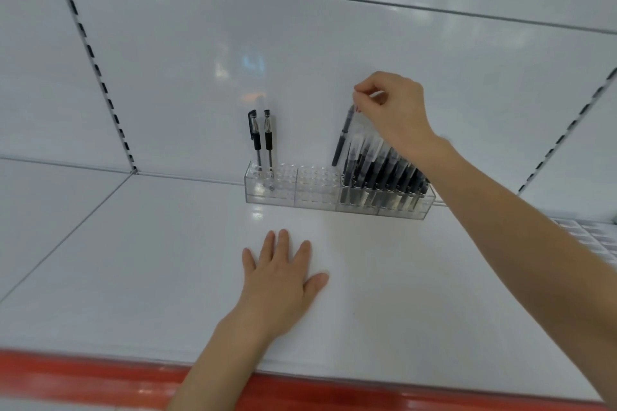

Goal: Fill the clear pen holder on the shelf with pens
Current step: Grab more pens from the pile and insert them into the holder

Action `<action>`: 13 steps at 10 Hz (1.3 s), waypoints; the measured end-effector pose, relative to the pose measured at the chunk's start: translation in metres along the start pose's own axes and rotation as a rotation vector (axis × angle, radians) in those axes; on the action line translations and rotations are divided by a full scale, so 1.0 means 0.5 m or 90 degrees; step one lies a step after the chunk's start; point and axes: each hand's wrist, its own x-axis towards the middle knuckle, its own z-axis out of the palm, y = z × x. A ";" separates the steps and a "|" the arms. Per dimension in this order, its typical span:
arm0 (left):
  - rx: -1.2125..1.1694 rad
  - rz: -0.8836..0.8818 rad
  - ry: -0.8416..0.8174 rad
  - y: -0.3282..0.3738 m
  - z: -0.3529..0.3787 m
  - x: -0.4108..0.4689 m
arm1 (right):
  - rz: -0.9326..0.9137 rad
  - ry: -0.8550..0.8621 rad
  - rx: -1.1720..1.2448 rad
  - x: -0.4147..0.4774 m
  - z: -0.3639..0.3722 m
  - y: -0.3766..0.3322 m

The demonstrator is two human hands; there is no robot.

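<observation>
In the head view, the clear pen holder (317, 188) stands at the back of the white shelf (133, 260), against the back panel (233, 27), a little toward 2 o'clock from the centre of the picture.

The left hand (283, 277) lies flat on the shelf, palm down, with its fingers straight and slightly spread. It holds nothing. The holder is at 12 to 1 o'clock from it, apart from the fingertips.

The right hand (397, 110) hovers above the holder's right half. Its thumb and fingertips pinch the top end of a black pen (342, 137). The pen hangs tilted, its top toward 1 o'clock and its lower tip at the holder's top face. Whether the tip is in a hole cannot be told.

At 4 o'clock from the held pen, a dense cluster of pens (384, 170) fills the holder's right half. Two upright pens (256, 137) stand at the far left end, and the holes in the middle are bare.

Any print on the pens or the holder is too small and blurred to read. A red strip (100, 374) runs along the shelf's front edge at 6 o'clock.
</observation>
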 end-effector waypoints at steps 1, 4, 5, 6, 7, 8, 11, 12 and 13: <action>0.002 0.003 0.011 0.000 0.001 0.000 | -0.002 -0.028 -0.025 0.005 -0.006 -0.002; -0.011 0.002 0.013 0.000 -0.001 0.000 | 0.005 -0.196 -0.142 -0.016 0.012 0.020; -0.018 0.001 0.017 0.000 -0.002 0.000 | -0.003 -0.212 -0.175 -0.025 0.015 0.019; -0.026 -0.001 0.015 0.001 -0.004 -0.003 | -0.017 -0.158 -0.134 -0.048 0.011 0.017; -0.035 0.003 0.025 0.000 -0.009 -0.003 | -0.026 -0.101 -0.088 -0.076 -0.004 0.010; -0.045 0.001 0.034 -0.003 -0.031 -0.010 | -0.028 -0.124 -0.076 -0.090 -0.016 0.008; -0.054 -0.118 0.221 -0.101 -0.085 -0.150 | -0.086 -0.346 -0.090 -0.120 0.016 -0.076; -0.090 -0.202 0.274 -0.164 -0.085 -0.232 | -0.131 -0.372 -0.059 -0.125 0.065 -0.141; -0.098 -0.293 0.324 -0.238 -0.077 -0.337 | -0.178 -0.393 -0.007 -0.139 0.136 -0.231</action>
